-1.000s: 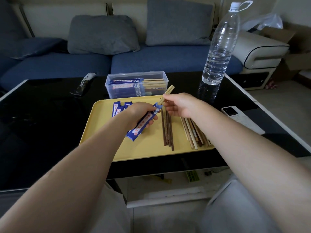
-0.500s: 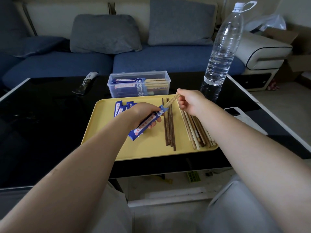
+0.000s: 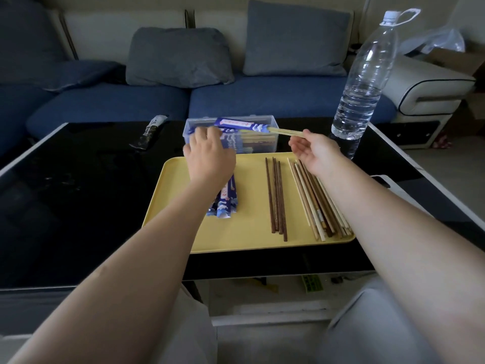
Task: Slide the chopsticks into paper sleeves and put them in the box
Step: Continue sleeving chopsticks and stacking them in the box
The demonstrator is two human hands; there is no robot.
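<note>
Over the clear plastic box (image 3: 273, 122), at the far edge of the yellow tray (image 3: 183, 185): one sleeved pair of chopsticks (image 3: 252, 126), blue paper sleeve to the left, pale bare ends jutting right, held level above the box opening. Left hand (image 3: 210, 156) seen from the back, fingers bent over the sleeve's left end; the grip itself is hidden behind the knuckles, so whether it pinches the sleeve cannot be told. Right hand (image 3: 315, 151) palm up, fingers loosely spread, thumb and forefinger pinching the bare chopstick tips.

Box contents: more sleeved pairs, blurred through the wall, count unreadable. Spare blue sleeves (image 3: 224, 203) on the tray, upper part covered by the left wrist. Dark chopsticks (image 3: 277, 198) in a bundle mid-tray; light chopsticks (image 3: 315, 200) beside them, right edge covered by the right forearm, near ends reaching the tray's front lip.

Black table (image 3: 78, 193): water bottle (image 3: 364, 80) upright just right of the box; dark wrapper (image 3: 149, 134) well left of it. Open tray surface lies between sleeves and dark chopsticks. White object at the table's right edge, mostly hidden by the arm.
</note>
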